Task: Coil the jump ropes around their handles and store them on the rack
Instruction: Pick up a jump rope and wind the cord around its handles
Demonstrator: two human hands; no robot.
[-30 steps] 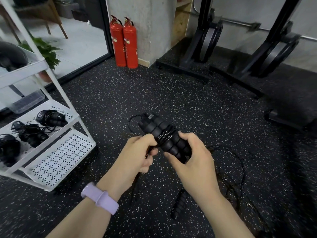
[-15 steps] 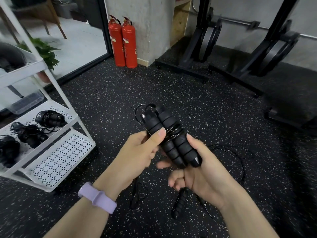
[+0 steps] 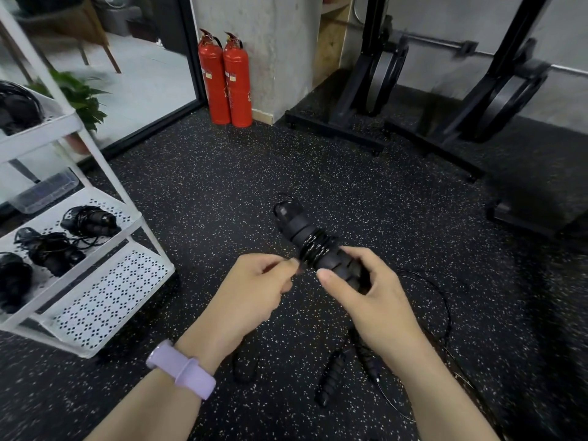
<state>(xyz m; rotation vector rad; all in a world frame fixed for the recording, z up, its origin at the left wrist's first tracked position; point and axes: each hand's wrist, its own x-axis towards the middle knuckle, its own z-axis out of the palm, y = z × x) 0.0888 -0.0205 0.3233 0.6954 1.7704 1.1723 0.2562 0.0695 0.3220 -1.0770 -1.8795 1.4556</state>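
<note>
our right hand (image 3: 369,291) clamps the black ribbed foam handles (image 3: 313,246), cord coiled round their middle, held above the speckled black rubber floor (image 3: 222,186) — our left hand (image 3: 254,291) pinches the thin cord end just beside. coiled black ropes (image 3: 90,221) lie on the white perforated metal rack (image 3: 108,297).

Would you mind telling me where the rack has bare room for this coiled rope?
The lowest shelf looks bare across all its visible perforated surface. The middle shelf is crowded with coiled ropes, leaving only a strip at its right corner. The top shelf holds a dark bundle at its left; the rest is cut off.
</note>
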